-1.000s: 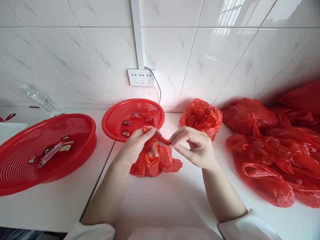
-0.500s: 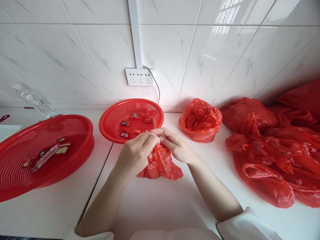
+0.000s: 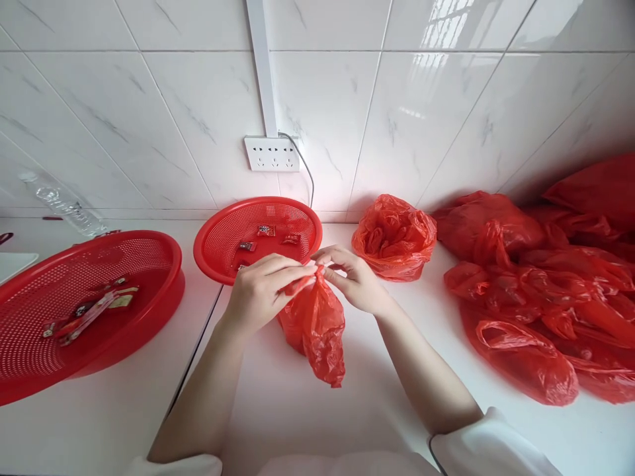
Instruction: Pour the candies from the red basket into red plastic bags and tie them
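A red plastic bag (image 3: 317,324) hangs at the middle of the counter, its neck gathered and twisted between my two hands. My left hand (image 3: 265,287) pinches the gathered top from the left, fingertips pressed together. From the right, my right hand (image 3: 354,281) grips the same neck between thumb and fingers. One crumpled flap of the bag droops toward me. What lies inside the bag cannot be made out. Just behind my hands stands a round red plastic basket (image 3: 208,244) with several small wrapped packets (image 3: 266,231) in it.
A larger red basket (image 3: 169,254) with wrapped snacks stands at left, near a clear plastic bottle (image 3: 67,208). Behind my right hand sits a bag stuffed with red bags (image 3: 394,238). Filled red bags (image 3: 526,357) pile up at right. A socket strip (image 3: 272,154) is on the tiled wall.
The bag's neck has become tighter and more twisted between my fingers. Its loose flap has swung from the right to hang downward toward me. The view has shifted slightly.
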A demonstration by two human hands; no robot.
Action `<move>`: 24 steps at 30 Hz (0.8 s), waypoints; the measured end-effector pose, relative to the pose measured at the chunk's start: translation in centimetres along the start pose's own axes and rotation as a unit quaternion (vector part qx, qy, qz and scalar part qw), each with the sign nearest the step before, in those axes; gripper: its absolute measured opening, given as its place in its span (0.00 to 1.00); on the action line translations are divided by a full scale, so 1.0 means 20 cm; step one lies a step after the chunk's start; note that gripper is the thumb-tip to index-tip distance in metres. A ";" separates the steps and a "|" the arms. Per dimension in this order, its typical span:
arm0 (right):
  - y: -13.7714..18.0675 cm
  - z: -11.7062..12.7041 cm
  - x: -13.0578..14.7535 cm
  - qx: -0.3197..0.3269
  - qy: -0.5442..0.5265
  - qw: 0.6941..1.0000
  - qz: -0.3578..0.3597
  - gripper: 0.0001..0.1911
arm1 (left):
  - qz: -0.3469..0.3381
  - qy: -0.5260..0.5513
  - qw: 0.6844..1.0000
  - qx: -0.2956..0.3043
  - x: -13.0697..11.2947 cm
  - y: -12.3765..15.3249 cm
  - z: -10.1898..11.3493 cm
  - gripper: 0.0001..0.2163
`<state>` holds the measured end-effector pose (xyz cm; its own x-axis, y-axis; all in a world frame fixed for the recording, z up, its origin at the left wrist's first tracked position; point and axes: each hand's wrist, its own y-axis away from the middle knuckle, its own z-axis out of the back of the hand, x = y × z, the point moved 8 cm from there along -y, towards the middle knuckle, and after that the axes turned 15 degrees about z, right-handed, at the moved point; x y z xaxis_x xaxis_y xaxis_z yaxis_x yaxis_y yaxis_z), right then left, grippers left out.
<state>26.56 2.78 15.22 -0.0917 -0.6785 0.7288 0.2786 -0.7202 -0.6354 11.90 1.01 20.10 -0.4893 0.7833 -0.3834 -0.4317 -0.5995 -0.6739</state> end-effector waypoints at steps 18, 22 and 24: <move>0.08 0.32 -0.04 -0.101 -0.204 0.967 -0.110 0.13 | 0.245 -0.030 0.968 0.035 0.28 0.00 0.24 0.17; 0.13 0.49 -0.04 -0.131 -0.149 0.975 -0.101 0.10 | 0.313 -0.007 0.950 -0.008 0.38 0.02 0.33 0.17; 0.15 0.56 -0.03 -0.155 -0.102 0.978 -0.100 0.09 | 0.329 -0.002 0.944 -0.011 0.41 0.03 0.33 0.17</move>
<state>38.22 2.59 15.79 0.0861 -0.4996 0.8620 -0.0307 -0.8661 -0.4990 2.70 5.97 20.83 -0.6484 0.2424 -0.7216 -0.0178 -0.9525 -0.3040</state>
